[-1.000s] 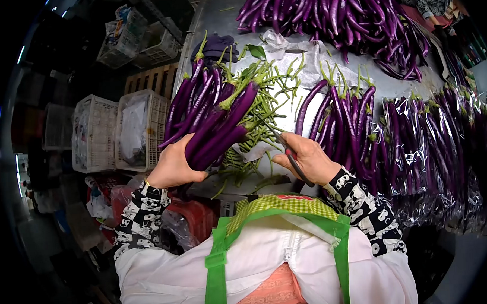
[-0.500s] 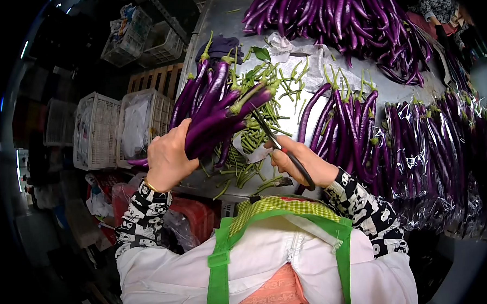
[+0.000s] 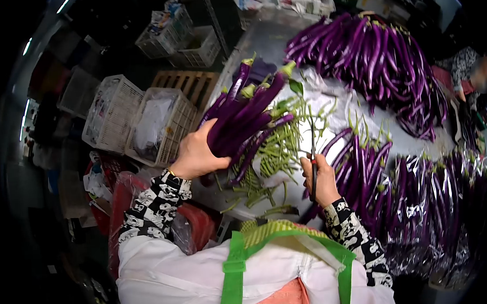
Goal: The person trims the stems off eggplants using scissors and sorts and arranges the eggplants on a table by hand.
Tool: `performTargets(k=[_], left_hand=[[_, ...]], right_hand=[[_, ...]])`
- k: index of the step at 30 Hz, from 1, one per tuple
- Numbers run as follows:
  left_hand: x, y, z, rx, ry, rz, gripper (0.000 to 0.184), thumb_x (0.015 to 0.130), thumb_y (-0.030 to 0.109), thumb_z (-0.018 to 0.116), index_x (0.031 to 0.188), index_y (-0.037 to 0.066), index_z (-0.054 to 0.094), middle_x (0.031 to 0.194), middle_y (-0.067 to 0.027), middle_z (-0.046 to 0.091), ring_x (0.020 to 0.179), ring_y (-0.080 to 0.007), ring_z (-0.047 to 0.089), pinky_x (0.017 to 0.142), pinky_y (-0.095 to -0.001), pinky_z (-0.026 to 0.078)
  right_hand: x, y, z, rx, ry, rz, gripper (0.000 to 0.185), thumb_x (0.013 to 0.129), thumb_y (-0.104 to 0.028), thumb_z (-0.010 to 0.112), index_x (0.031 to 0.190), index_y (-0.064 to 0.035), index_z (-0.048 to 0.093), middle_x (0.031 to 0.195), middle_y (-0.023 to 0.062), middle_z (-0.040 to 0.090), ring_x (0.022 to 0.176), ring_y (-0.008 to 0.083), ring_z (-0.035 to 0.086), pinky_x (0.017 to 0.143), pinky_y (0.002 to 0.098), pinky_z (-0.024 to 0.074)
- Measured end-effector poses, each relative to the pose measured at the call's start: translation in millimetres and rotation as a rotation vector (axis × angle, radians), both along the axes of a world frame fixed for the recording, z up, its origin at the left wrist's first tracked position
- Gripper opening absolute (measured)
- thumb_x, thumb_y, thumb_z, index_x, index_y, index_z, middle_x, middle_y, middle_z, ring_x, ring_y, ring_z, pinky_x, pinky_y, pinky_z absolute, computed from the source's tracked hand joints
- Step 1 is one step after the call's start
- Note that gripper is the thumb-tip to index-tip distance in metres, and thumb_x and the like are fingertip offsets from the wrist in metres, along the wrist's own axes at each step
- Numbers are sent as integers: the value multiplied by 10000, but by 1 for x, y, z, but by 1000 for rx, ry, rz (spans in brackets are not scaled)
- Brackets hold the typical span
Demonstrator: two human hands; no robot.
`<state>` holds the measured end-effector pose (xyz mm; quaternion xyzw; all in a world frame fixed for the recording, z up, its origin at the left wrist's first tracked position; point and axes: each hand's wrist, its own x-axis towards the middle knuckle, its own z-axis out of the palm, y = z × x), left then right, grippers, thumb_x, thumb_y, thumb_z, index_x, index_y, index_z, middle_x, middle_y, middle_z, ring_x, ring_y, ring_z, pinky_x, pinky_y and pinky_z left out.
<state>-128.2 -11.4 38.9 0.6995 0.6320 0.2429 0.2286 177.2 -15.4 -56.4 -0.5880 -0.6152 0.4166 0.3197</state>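
A bunch of long purple eggplants lies under my left hand, whose fingers are wrapped round its lower part. The green caps at the top show short stem ends. My right hand is closed on a pair of scissors, blades pointing up and away from me, apart from the bunch. Between the hands lies a heap of cut green stems. Right of the scissors is a smaller group of eggplants with long stems still on.
A large eggplant pile covers the far side of the metal table. Clear-bagged eggplants lie at the right. White plastic crates and a wooden pallet stand left. Another person is at the far right.
My right hand has drawn the scissors away from the eggplant caps and turned the blades upright. My left hand keeps its hold on the bunch. The whole view has shifted.
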Motion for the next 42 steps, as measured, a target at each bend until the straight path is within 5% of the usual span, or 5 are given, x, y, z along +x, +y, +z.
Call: performTargets(k=[10, 19, 26, 31, 42], left_hand=[[40, 42, -55, -553, -2073, -656, 854, 796, 330, 670, 1470, 43, 231, 1202, -111, 555, 862, -248, 626, 829, -405, 488], [96, 65, -77, -704, -2203, -864, 782, 847, 296, 579, 1468, -10, 217, 1300, -193, 514, 986, -304, 608, 939, -466, 478], [130, 51, -111, -838, -1942, -120, 642, 689, 213, 570, 1243, -107, 523, 1169, -264, 614, 1045, -357, 628, 1020, -441, 453], [139, 52, -148, -1066, -1817, 265, 308, 824, 319, 757, 950, 69, 627, 812, -65, 652, 697, -196, 651, 657, -355, 574], [102, 63, -153, -1136, -1715, 101, 303, 824, 253, 555, 975, -2, 623, 871, -89, 658, 826, -253, 653, 857, -432, 529]], right_hand=[[-9, 12, 12, -44, -307, 470, 600, 880, -354, 664, 1222, 110, 497, 948, 285, 655, 872, 378, 667, 783, 409, 528], [-22, 29, 59, -461, 781, 187, 554, 1003, -378, 485, 1358, 31, 371, 1197, 178, 552, 1028, 239, 617, 824, 330, 531], [-5, 26, 27, -701, 909, 128, 503, 865, -169, 721, 1228, 50, 449, 1072, 132, 621, 886, 180, 661, 768, 298, 569], [10, 15, -38, -780, 916, -106, 252, 968, -175, 538, 1117, 29, 541, 908, 103, 672, 702, 145, 661, 601, 274, 570], [20, 14, -56, -812, 1099, -141, 353, 966, -368, 554, 1101, -57, 456, 1053, 196, 647, 794, 260, 694, 652, 370, 612]])
